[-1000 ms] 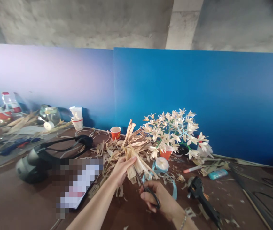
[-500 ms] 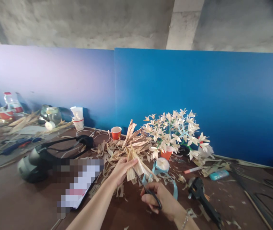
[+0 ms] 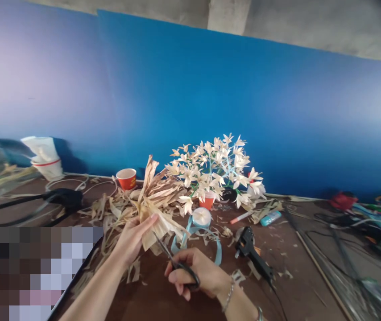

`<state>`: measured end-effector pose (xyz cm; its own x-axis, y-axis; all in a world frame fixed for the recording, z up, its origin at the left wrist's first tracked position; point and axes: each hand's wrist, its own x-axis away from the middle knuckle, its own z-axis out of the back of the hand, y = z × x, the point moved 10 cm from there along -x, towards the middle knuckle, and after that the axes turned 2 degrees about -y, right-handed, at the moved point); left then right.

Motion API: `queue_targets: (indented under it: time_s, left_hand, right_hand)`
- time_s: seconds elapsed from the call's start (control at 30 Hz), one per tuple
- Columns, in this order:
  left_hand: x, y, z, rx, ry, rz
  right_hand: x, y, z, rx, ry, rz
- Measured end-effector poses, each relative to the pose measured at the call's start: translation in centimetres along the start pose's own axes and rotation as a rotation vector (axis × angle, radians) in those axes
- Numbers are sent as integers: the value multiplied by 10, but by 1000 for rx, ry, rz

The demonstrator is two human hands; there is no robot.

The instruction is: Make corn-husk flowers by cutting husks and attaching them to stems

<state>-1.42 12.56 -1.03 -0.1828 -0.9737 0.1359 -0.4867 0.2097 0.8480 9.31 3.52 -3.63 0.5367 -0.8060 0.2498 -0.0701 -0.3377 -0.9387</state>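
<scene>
My left hand (image 3: 133, 238) is closed on a pale dried corn husk (image 3: 159, 225), with the thumb pressed on top. My right hand (image 3: 192, 272) has its fingers through the dark handles of scissors (image 3: 173, 261). The scissor blades point up and left and meet the lower edge of the husk; whether they are cutting cannot be made out. Behind the husk lies a heap of dried husks (image 3: 159, 187) with loose strips around it. A roll of light blue ribbon (image 3: 202, 218) sits just beyond my right hand.
Cream artificial flowers (image 3: 210, 167) stand in a red cup (image 3: 206, 200). A black glue gun (image 3: 252, 254) lies to the right, near a turquoise packet (image 3: 271, 218). An orange paper cup (image 3: 126, 179) and a white cup (image 3: 48, 167) are at the back. Cables and plastic clutter fill the far right.
My view has turned to the right and down, so the table items appear further left. Both hands keep hold of the husk and the scissors, in nearly the same pose.
</scene>
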Motion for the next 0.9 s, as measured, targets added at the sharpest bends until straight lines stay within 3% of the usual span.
queue_targets:
  time_s: [0.17,0.9]
  left_hand:
    - [-1,-1,2,-26,22,-24]
    - [-5,-9,-3,-174,-107,-31]
  right_hand:
    - [1,3,-2,-46,-37,-23]
    - [1,8,6,176,27,-54]
